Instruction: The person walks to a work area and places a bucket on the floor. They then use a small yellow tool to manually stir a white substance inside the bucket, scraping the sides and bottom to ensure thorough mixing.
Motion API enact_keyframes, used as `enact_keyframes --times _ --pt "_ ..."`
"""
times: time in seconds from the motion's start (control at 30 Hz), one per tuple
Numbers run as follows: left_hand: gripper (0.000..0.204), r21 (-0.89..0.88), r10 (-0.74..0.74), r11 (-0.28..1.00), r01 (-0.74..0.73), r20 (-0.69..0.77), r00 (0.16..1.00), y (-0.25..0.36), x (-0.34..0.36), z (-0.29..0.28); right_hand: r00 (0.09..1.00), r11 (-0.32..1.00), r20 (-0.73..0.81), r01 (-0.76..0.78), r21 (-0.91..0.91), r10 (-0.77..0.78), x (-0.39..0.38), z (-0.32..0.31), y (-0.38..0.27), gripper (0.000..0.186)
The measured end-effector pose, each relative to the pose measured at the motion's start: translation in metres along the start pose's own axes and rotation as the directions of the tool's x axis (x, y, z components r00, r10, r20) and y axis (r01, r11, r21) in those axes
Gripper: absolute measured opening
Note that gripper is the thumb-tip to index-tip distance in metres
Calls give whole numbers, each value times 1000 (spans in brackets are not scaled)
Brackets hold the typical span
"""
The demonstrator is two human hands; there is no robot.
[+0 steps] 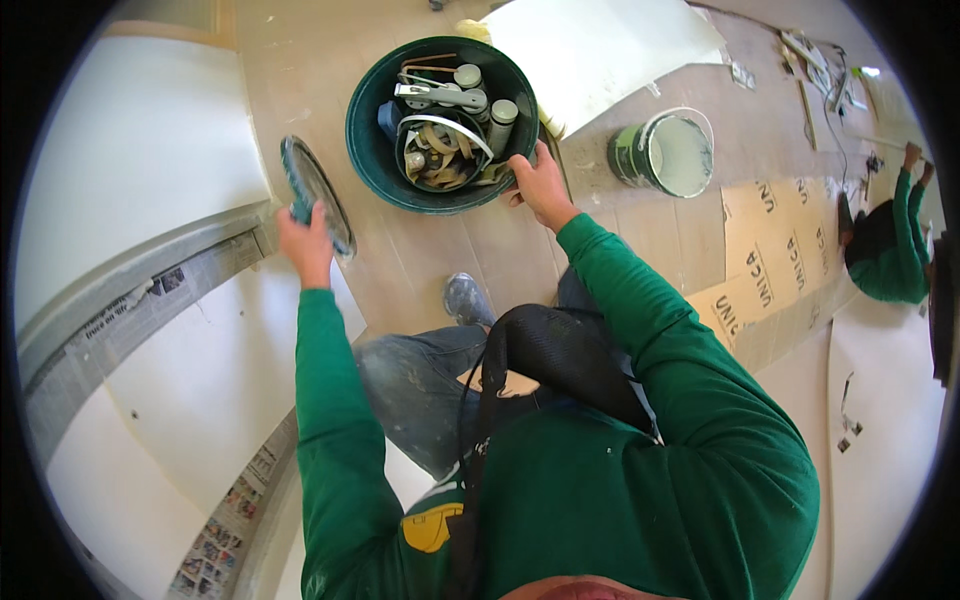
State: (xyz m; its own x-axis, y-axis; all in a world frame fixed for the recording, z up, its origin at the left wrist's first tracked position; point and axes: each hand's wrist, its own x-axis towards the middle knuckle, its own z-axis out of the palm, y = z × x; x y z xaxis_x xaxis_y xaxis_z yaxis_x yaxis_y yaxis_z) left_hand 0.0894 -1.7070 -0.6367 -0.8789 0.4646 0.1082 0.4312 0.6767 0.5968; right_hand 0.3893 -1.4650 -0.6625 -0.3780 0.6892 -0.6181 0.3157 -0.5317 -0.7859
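Note:
My left hand [306, 240] is closed on the edge of a round, flat lid [340, 226] with a dark green rim, held tilted nearly upright beside the bucket. My right hand [541, 184] grips the near right rim of a large dark green bucket [372, 160] on the floor. Inside the bucket sits a smaller pail with a white handle [462, 124], which holds tan tape rolls [437, 137] and other small items. Around that pail are a grey-handled tool [440, 95], a pale canister [503, 113] and a blue object [388, 119].
A paint bucket [640, 160] stands right of the green bucket. White sheeting [600, 50] lies beyond, brown cardboard [770, 255] to the right. Newspaper-lined frames [150, 290] border white panels on the left. Another person [890, 245] bends at the far right, near cables and tools [820, 65].

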Motion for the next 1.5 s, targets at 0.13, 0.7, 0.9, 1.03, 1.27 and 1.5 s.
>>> enact_keyframes --times 0.13,0.7,0.9,1.03,1.27,1.5 --pt "40 93 -20 995 22 -25 999 12 31 81 997 997 -39 74 25 -73 6 -4 2 61" --pt "52 -363 -159 892 268 303 940 20 11 71 990 990 77 122 -66 -117 -4 -10 -10 52" --pt "56 -295 -141 933 206 227 964 19 3 74 990 982 112 101 -161 -84 -4 -14 -13 64" --pt "52 -225 -66 972 65 2 998 30 -5 66 969 965 243 98 -244 -37 -2 -23 -25 78" --pt "33 48 406 891 -451 360 840 153 -27 91 921 992 375 -70 -102 104 4 -81 5 73" --pt "20 453 182 690 -564 647 741 118 -11 195 928 990 369 5 -139 47 15 -97 18 53"
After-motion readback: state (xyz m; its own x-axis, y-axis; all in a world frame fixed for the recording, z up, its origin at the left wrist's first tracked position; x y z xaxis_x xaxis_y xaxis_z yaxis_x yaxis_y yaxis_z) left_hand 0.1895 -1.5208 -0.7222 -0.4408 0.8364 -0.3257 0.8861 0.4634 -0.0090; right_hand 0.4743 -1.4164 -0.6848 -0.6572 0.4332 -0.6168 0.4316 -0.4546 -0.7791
